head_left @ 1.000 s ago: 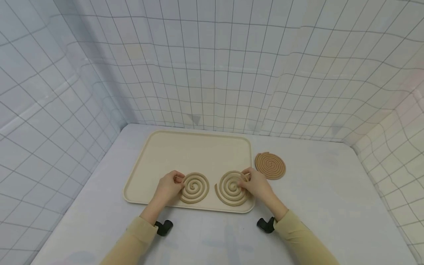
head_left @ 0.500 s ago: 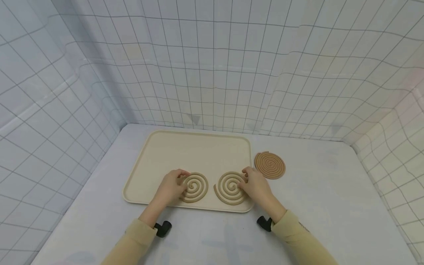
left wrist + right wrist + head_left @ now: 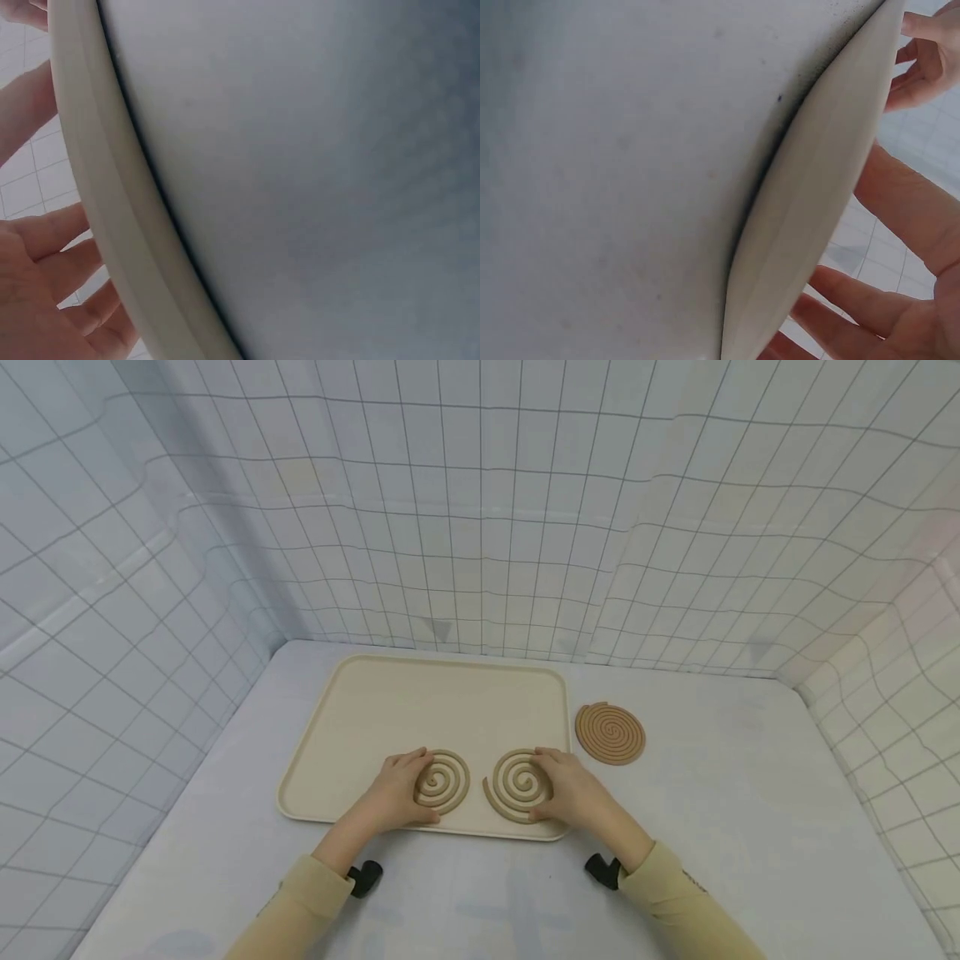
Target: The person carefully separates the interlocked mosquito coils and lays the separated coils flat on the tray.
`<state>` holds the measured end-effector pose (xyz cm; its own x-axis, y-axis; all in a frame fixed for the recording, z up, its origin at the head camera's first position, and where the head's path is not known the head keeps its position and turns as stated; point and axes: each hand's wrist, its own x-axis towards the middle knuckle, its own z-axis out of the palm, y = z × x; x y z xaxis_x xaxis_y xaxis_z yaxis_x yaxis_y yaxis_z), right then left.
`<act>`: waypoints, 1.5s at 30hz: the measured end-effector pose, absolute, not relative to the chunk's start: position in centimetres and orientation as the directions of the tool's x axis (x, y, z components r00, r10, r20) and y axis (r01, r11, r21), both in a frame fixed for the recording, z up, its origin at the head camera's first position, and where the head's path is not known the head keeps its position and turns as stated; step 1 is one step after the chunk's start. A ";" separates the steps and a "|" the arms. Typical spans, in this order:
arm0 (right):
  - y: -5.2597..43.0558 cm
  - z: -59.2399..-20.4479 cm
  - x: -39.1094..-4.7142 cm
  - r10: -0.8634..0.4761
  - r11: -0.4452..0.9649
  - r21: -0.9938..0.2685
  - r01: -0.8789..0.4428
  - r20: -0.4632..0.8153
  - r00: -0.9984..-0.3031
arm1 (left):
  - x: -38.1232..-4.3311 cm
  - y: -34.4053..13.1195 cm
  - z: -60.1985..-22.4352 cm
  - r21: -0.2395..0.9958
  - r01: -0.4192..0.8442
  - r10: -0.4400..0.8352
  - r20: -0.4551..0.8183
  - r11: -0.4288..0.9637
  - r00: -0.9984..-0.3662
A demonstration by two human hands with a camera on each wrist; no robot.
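Observation:
Two pale tan mosquito coils (image 3: 432, 782) lie side by side on the near part of a cream tray (image 3: 450, 693). My left hand (image 3: 397, 793) holds the left coil from its outer side, thumb at the near edge and fingers at the far edge. The right coil (image 3: 523, 783) is held in mirror fashion by my right hand (image 3: 573, 789), whose palm and fingers cover its right side. Both wrist views show spread thumbs and fingers beyond the tray rim (image 3: 105, 165); the coils are hidden there.
A tightly wound brown coil (image 3: 611, 732) lies on the white table (image 3: 720, 793), just right of the tray. White sheeting with a grid of lines (image 3: 480, 527) walls the table at the back and both sides. The tray has a raised rim.
Both hands have shifted from pinching the coils' outer parts to a wider hold, thumbs sliding to the near edges and fingers to the far edges. The coils stay in about the same place.

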<state>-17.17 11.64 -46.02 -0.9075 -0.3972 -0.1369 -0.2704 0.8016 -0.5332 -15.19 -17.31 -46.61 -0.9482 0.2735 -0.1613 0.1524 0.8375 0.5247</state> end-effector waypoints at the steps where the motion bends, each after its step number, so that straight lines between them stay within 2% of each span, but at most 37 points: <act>1: 11.6 -46.0 -17.2 -0.399 0.800 -0.534 -0.273 -0.135 -0.907 | -15.2 -17.3 -46.5 0.524 0.145 0.266 -0.163 0.839 -0.950; 9: 11.8 -45.9 -17.2 -0.407 0.794 -0.540 -0.280 -0.129 -0.904 | -15.1 -17.1 -46.0 0.549 0.105 0.246 -0.190 0.829 -0.950; 17: 12.3 -45.5 -17.6 -0.378 0.779 -0.579 -0.240 -0.130 -0.917 | -15.5 -17.7 -44.9 0.651 0.049 0.263 -0.235 0.757 -0.936; 24: 13.7 -44.5 -18.9 -0.335 0.701 -0.694 -0.166 -0.114 -0.935 | -17.1 -16.9 -43.6 0.738 0.070 0.297 -0.180 0.671 -0.938; 30: 16.0 -43.9 -20.5 -0.298 0.647 -0.751 -0.131 -0.091 -0.950 | -18.8 -13.5 -42.5 0.846 0.025 0.301 -0.162 0.532 -0.940; 37: 18.5 -43.3 -22.4 -0.167 0.641 -0.766 -0.050 -0.076 -0.983 | -20.4 -7.8 -42.3 0.931 0.008 0.294 -0.107 0.364 -0.950; 45: 20.7 -44.1 -24.0 -0.038 0.684 -0.727 0.058 -0.115 -0.993 | -20.9 -1.5 -44.6 0.971 -0.171 0.357 -0.221 0.166 -0.907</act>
